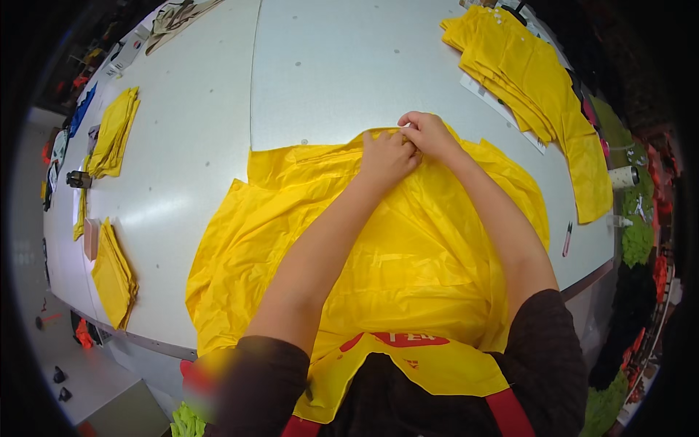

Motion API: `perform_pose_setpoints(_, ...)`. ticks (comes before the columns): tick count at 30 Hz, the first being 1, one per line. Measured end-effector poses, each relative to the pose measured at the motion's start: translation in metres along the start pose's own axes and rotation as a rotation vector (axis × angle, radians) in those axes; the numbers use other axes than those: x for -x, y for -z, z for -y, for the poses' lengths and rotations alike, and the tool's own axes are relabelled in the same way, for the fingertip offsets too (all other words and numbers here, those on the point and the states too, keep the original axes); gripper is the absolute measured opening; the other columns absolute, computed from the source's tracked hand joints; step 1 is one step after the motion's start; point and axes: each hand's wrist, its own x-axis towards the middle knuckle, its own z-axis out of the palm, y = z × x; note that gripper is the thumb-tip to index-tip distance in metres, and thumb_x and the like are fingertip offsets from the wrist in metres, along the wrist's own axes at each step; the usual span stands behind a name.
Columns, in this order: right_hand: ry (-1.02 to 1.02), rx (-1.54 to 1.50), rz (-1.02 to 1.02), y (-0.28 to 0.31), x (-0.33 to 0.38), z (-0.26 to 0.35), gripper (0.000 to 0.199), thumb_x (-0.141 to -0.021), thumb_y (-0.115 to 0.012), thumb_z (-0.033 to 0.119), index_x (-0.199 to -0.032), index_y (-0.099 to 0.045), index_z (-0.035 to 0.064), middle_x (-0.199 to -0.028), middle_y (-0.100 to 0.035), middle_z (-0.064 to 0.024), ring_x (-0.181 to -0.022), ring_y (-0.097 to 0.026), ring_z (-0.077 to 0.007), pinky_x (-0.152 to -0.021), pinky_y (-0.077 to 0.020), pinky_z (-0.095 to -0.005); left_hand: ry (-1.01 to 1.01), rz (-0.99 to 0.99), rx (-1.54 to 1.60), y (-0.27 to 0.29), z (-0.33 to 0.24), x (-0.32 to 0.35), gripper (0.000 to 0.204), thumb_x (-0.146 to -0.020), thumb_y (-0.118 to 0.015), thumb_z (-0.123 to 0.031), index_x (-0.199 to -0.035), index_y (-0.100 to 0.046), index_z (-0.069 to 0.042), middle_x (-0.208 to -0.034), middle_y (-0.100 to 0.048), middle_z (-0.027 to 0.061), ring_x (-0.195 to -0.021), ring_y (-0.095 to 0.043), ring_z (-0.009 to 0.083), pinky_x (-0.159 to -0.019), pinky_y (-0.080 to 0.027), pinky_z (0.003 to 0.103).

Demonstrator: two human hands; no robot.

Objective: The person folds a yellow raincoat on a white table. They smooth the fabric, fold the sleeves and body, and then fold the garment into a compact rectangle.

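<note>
A yellow garment (408,269) of thin, creased fabric lies spread over the near part of the white table (189,124) and reaches back to my body. At its far edge my left hand (389,155) is closed on the fabric, the fingers bent and pressed down. Touching it on the right, my right hand (431,137) pinches the same edge between thumb and fingers. A tiny white spot shows at the right fingertips; I cannot tell what it is. My fingers partly hide the held edge.
A pile of yellow fabric pieces (524,73) lies at the far right, beside a thread cone (622,177). A pen (567,239) rests near the right edge. More folded yellow pieces (116,135) lie on the left, near a small black object (79,179). Beige cloth (177,23) lies far left.
</note>
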Motion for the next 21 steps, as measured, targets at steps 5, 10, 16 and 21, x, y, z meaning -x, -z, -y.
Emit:
perform_pose_setpoints(5,0.028,-0.392,-0.079,0.015,0.019,-0.022,0.029,-0.081,-0.055,0.016,-0.107,-0.058,0.0024,-0.09,-0.063,-0.0098,-0.08,-0.059,-0.0148,-0.072,-0.0465,-0.0261,-0.068,-0.267,0.113,-0.026,0.005,-0.004,0.027,-0.079,-0.056,-0.034,-0.087,-0.065,-0.01,-0.086,-0.06,0.0042,-0.087,-0.053,0.0233,-0.075,-0.04,0.041)
perform_pose_setpoints(10,0.339,0.169,-0.149,0.018,0.038,-0.043,0.028,-0.076,-0.059,0.012,-0.102,-0.06,0.003,-0.093,-0.063,-0.0106,-0.085,-0.056,-0.0246,-0.077,-0.0453,-0.0313,-0.092,-0.437,0.402,-0.025,0.009,0.003,0.018,-0.076,-0.062,-0.024,-0.084,-0.066,-0.009,-0.084,-0.059,0.0054,-0.084,-0.053,0.0247,-0.076,-0.041,0.038)
perform_pose_setpoints(16,0.401,0.176,-0.256,0.008,0.038,-0.042,0.012,-0.076,-0.06,0.011,-0.085,-0.061,0.0029,-0.082,-0.061,-0.0096,-0.082,-0.055,-0.0263,-0.073,-0.0447,-0.0335,-0.066,-0.41,0.369,-0.021,0.006,0.001,0.015,-0.076,-0.063,-0.023,-0.084,-0.067,-0.011,-0.081,-0.06,0.006,-0.083,-0.054,0.0264,-0.074,-0.042,0.039)
perform_pose_setpoints(21,0.46,0.075,-0.31,0.005,0.038,-0.043,0.009,-0.079,-0.06,0.01,-0.084,-0.06,0.0028,-0.079,-0.06,-0.0089,-0.079,-0.054,-0.0249,-0.071,-0.0439,-0.0319,0.12,-0.193,0.21,-0.016,0.001,-0.012,0.015,-0.075,-0.062,-0.023,-0.079,-0.068,-0.01,-0.082,-0.062,0.0085,-0.084,-0.055,0.0281,-0.073,-0.043,0.039)
